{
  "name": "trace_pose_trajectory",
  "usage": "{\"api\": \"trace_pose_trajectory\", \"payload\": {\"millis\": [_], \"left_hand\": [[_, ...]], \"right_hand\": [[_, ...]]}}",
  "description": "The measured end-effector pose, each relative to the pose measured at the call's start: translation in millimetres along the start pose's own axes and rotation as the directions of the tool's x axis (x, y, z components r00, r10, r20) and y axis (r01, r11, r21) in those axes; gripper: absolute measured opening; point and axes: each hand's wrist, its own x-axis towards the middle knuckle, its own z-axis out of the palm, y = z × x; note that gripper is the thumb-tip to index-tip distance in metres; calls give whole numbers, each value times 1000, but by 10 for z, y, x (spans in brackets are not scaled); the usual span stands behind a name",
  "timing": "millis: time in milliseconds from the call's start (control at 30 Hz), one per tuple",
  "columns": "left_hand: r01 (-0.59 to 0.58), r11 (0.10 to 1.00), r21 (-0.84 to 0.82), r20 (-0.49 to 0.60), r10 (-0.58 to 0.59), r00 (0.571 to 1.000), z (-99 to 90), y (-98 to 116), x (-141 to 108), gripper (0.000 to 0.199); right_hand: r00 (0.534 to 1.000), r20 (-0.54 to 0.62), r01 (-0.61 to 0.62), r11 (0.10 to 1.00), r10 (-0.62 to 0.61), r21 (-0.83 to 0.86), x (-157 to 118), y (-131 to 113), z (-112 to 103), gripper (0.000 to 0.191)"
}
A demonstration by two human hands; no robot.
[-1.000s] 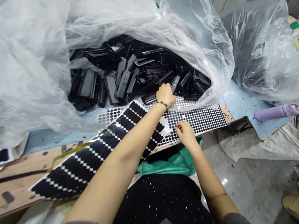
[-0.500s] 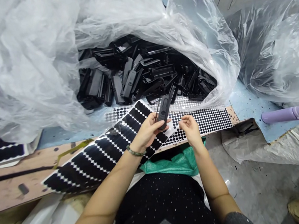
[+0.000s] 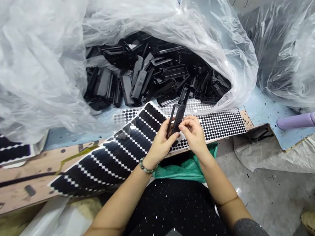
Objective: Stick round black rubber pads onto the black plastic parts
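A long black plastic part [image 3: 179, 114], textured and with a slim open bar along one side, is gripped near its lower end by my left hand [image 3: 160, 144]. It stands tilted, its upper end toward the pile. My right hand [image 3: 194, 135] is closed, with thumb and forefinger pinched against the part's right side; whatever lies between those fingertips is hidden. Below both hands lie a sheet of large black round stickers [image 3: 109, 160] and, to the right, a sheet of small black dots [image 3: 224, 124].
A big clear plastic bag [image 3: 239, 56] opens over a heap of similar black parts [image 3: 139, 80]. Another plastic bag [image 3: 292, 52] and a purple bottle [image 3: 299, 120] stand to the right. Green sacking [image 3: 182, 171] hangs under the table edge. More sticker sheets [image 3: 7, 152] lie left.
My right hand has moved left, from apart to touching the plastic part. The part has turned in my left hand, so its open bar shows more. The view has shifted slightly.
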Motion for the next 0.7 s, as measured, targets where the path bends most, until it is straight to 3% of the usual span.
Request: {"api": "trace_pose_trajectory", "payload": {"millis": [167, 267, 333, 400, 467, 567, 700], "left_hand": [[-34, 993, 112, 10, 33, 999, -65, 33, -47, 47], [-1, 998, 60, -37, 3, 999, -159, 2, -44, 47], [79, 996, -34, -91, -82, 992, -213, -51, -9, 45], [190, 974, -120, -122, -205, 971, -238, -114, 49, 42], [288, 944, -162, -133, -310, 941, -237, -161, 110, 38], [350, 917, -189, -145, -379, 914, -220, -157, 154, 38], [374, 910, -180, -87, -393, 915, -235, -20, 89, 47]], "right_hand": [[999, -41, -18, 998, 15, -55, 2, 79, 10, 14], [997, -62, -58, 986, 48, -159, -28, 259, 18, 24], [1000, -15, -13, 957, 9, -290, -77, 405, 36, 24], [997, 65, 74, 905, -51, -420, -137, 529, 61, 11], [987, 135, 137, 874, -83, -466, -186, 598, 71, 7], [982, 179, 118, 943, -64, -310, -192, 578, 12, 11], [993, 106, -52, 997, 46, 51, -61, 379, -177, 17]]}}
